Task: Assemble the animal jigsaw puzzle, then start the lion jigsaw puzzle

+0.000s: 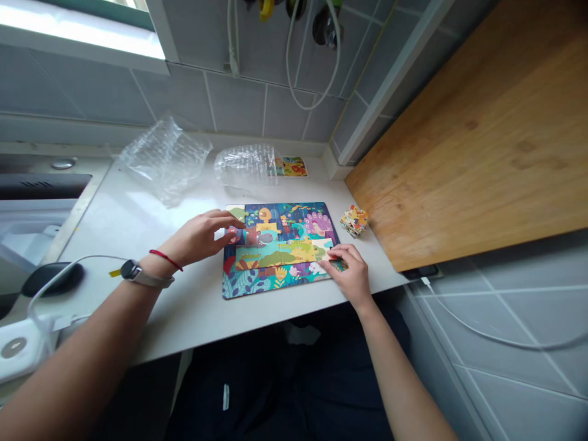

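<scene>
Head view: flat jigsaw puzzle (280, 252), multicoloured, animal-patterned

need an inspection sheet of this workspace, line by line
Surface: white counter, puzzle lying flat on it
Job's things: puzzle; stack of pieces to its right
Clutter: crumpled clear plastic and a picture card behind the puzzle
Left hand: fingers at the puzzle's left side; grip unclear
Right hand: fingers at the puzzle's right side; grip unclear
Cables: white loop hanging against the wall
Surroundings: tiled wall; wooden panel at right
</scene>
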`<move>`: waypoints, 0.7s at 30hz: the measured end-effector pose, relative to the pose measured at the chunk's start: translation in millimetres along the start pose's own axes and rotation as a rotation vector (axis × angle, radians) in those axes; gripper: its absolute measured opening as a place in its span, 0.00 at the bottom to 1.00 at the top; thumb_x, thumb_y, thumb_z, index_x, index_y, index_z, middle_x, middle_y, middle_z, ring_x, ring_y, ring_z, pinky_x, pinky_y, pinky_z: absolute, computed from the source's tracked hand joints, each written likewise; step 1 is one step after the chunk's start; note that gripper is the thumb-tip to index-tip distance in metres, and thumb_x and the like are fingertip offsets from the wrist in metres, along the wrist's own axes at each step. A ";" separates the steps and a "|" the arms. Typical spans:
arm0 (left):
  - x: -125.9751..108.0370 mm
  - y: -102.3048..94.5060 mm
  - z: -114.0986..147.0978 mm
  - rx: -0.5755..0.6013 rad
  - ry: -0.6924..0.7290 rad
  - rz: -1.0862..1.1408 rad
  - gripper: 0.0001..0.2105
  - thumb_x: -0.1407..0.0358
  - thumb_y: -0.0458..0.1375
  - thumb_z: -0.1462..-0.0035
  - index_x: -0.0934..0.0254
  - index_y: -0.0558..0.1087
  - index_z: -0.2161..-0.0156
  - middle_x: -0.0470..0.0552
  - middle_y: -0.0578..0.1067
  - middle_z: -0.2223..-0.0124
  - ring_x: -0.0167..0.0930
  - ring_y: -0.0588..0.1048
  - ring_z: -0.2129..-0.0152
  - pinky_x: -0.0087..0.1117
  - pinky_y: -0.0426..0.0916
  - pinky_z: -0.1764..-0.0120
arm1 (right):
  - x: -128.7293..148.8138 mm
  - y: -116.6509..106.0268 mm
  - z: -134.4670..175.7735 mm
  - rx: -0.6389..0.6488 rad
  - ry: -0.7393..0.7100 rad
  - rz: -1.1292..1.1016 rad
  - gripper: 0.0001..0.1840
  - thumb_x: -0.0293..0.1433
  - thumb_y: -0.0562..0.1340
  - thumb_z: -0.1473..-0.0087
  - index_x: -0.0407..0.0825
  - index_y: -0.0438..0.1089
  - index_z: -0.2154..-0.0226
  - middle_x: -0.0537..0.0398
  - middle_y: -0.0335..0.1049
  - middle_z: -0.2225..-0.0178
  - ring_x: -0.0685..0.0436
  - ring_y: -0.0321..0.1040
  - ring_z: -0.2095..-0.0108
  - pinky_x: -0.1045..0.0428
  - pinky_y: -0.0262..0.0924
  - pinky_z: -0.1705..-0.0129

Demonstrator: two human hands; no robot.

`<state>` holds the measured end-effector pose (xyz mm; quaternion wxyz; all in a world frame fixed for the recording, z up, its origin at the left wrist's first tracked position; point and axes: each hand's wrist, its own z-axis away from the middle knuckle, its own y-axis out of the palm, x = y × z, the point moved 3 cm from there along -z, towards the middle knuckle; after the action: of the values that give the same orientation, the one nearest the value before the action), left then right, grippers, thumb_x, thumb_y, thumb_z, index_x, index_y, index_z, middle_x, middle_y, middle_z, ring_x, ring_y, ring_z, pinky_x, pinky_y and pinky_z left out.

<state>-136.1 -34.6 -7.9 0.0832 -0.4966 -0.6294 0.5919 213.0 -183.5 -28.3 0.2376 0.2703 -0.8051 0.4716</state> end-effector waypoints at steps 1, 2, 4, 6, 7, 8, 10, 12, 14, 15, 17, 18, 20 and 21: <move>0.9 -0.3 -0.1 0.009 0.031 0.008 0.14 0.57 0.57 0.34 0.59 0.80 0.51 0.54 0.80 0.52 0.37 0.78 0.58 0.38 0.74 0.52 | 0.6 -0.1 0.0 0.001 -0.006 0.000 0.10 0.40 0.73 0.44 0.53 0.78 0.62 0.50 0.73 0.60 0.40 0.76 0.58 0.46 0.73 0.54; 1.5 -0.5 -0.2 0.016 0.058 0.012 0.15 0.55 0.59 0.35 0.58 0.80 0.49 0.55 0.80 0.50 0.39 0.77 0.54 0.41 0.73 0.49 | 1.3 -0.3 0.0 0.000 -0.012 -0.001 0.10 0.40 0.73 0.43 0.53 0.78 0.62 0.50 0.73 0.60 0.40 0.76 0.58 0.46 0.73 0.54; 2.8 -0.4 -0.4 0.027 0.084 0.004 0.18 0.52 0.63 0.37 0.56 0.79 0.47 0.55 0.78 0.45 0.42 0.75 0.49 0.45 0.71 0.45 | 2.9 -0.5 -0.1 -0.007 -0.025 -0.005 0.10 0.39 0.73 0.43 0.52 0.78 0.62 0.50 0.74 0.60 0.40 0.76 0.58 0.46 0.73 0.53; 4.7 0.1 -0.4 0.020 0.079 -0.017 0.20 0.50 0.65 0.40 0.54 0.78 0.46 0.55 0.76 0.42 0.44 0.73 0.46 0.49 0.69 0.43 | 4.3 -0.6 -0.3 -0.017 -0.036 -0.007 0.10 0.40 0.73 0.44 0.52 0.78 0.63 0.50 0.74 0.61 0.40 0.76 0.58 0.46 0.73 0.53; 6.0 0.5 -0.2 0.012 0.069 -0.031 0.21 0.49 0.66 0.41 0.55 0.78 0.46 0.56 0.75 0.40 0.45 0.72 0.44 0.51 0.68 0.42 | 4.9 -0.6 -0.4 -0.020 -0.041 -0.009 0.10 0.40 0.73 0.44 0.52 0.78 0.63 0.50 0.75 0.61 0.39 0.77 0.58 0.46 0.73 0.53; 7.4 1.2 0.1 0.003 0.057 -0.047 0.22 0.48 0.67 0.42 0.55 0.78 0.46 0.57 0.74 0.40 0.47 0.72 0.43 0.53 0.67 0.41 | 5.2 -0.6 -0.5 -0.023 -0.046 -0.012 0.11 0.41 0.73 0.44 0.53 0.78 0.63 0.50 0.75 0.61 0.39 0.77 0.58 0.45 0.73 0.53; 10.6 3.2 1.2 -0.019 0.026 -0.087 0.25 0.47 0.68 0.45 0.55 0.78 0.45 0.58 0.72 0.38 0.50 0.69 0.40 0.56 0.65 0.39 | 5.2 -1.0 -0.6 -0.027 -0.055 -0.020 0.11 0.41 0.72 0.43 0.53 0.78 0.63 0.49 0.77 0.60 0.39 0.77 0.58 0.45 0.73 0.53; 13.4 6.4 2.4 -0.030 -0.012 -0.123 0.28 0.46 0.70 0.48 0.54 0.77 0.44 0.59 0.70 0.35 0.54 0.64 0.36 0.59 0.63 0.37 | 5.1 -2.5 -0.1 -0.032 -0.061 -0.028 0.11 0.41 0.72 0.43 0.53 0.78 0.64 0.49 0.77 0.60 0.39 0.77 0.58 0.45 0.73 0.53; 15.1 10.8 3.4 -0.031 -0.049 -0.141 0.31 0.45 0.71 0.50 0.54 0.76 0.43 0.59 0.67 0.33 0.57 0.59 0.33 0.62 0.60 0.36 | 7.8 -4.6 1.0 -0.032 -0.069 -0.039 0.11 0.42 0.72 0.43 0.53 0.78 0.64 0.49 0.77 0.60 0.39 0.77 0.58 0.45 0.73 0.53; 15.1 13.3 3.7 -0.027 -0.062 -0.143 0.32 0.45 0.71 0.51 0.54 0.76 0.42 0.60 0.67 0.32 0.58 0.57 0.32 0.63 0.59 0.36 | 11.2 -5.2 1.7 -0.029 -0.072 -0.050 0.11 0.42 0.73 0.44 0.53 0.78 0.64 0.49 0.77 0.60 0.39 0.77 0.58 0.44 0.73 0.53; 13.3 18.6 3.8 -0.015 -0.070 -0.135 0.34 0.45 0.72 0.51 0.55 0.75 0.41 0.61 0.66 0.32 0.60 0.55 0.31 0.65 0.58 0.36 | 23.3 -3.2 2.3 -0.008 -0.071 -0.085 0.11 0.42 0.73 0.44 0.54 0.79 0.64 0.50 0.77 0.59 0.39 0.77 0.58 0.44 0.73 0.53; 11.6 21.0 3.5 -0.010 -0.065 -0.126 0.34 0.45 0.72 0.51 0.55 0.75 0.41 0.62 0.66 0.32 0.60 0.54 0.31 0.65 0.58 0.35 | 31.9 0.4 2.0 0.010 -0.072 -0.106 0.10 0.42 0.73 0.44 0.55 0.79 0.64 0.50 0.77 0.59 0.39 0.77 0.57 0.43 0.73 0.52; 7.1 24.6 2.7 -0.003 -0.043 -0.104 0.35 0.45 0.72 0.52 0.55 0.75 0.41 0.61 0.66 0.32 0.60 0.54 0.30 0.65 0.58 0.35 | 52.4 13.8 -0.3 0.057 -0.081 -0.144 0.09 0.41 0.73 0.43 0.55 0.79 0.63 0.50 0.77 0.58 0.38 0.76 0.55 0.42 0.73 0.51; 4.8 25.5 2.2 -0.002 -0.030 -0.092 0.34 0.45 0.72 0.52 0.55 0.75 0.41 0.61 0.66 0.32 0.60 0.54 0.30 0.64 0.58 0.35 | 63.1 23.2 -2.2 0.074 -0.101 -0.153 0.08 0.41 0.72 0.43 0.56 0.79 0.63 0.51 0.77 0.58 0.38 0.76 0.55 0.42 0.73 0.50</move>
<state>-126.6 -37.5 -32.0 0.1006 -0.4582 -0.6533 0.5943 151.2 -185.4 -1.7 0.2220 0.3628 -0.7751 0.4673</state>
